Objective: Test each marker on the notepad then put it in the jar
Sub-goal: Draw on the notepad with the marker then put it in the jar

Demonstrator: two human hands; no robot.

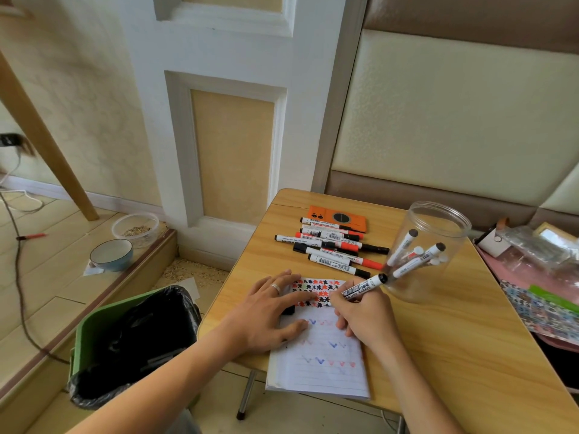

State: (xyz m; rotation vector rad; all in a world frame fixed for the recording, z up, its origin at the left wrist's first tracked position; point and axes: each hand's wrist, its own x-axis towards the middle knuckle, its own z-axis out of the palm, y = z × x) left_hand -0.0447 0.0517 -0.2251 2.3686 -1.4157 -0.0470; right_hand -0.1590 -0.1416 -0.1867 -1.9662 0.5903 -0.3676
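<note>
A lined notepad (326,364) with red and blue check marks lies at the table's near edge. My left hand (269,311) presses flat on its upper left, a black cap (288,310) peeking out under the fingers. My right hand (363,314) grips a black whiteboard marker (365,286), tip down on the page near the patterned top strip. A clear plastic jar (423,249) stands just right of the pad, holding several markers (413,255). A pile of red and black markers (332,245) lies behind the pad.
An orange box (338,219) sits behind the marker pile on the wooden table (454,339). A green bin with a black liner (134,336) stands left of the table. Bags and patterned paper (539,277) crowd the right. Two bowls (112,253) sit on the floor.
</note>
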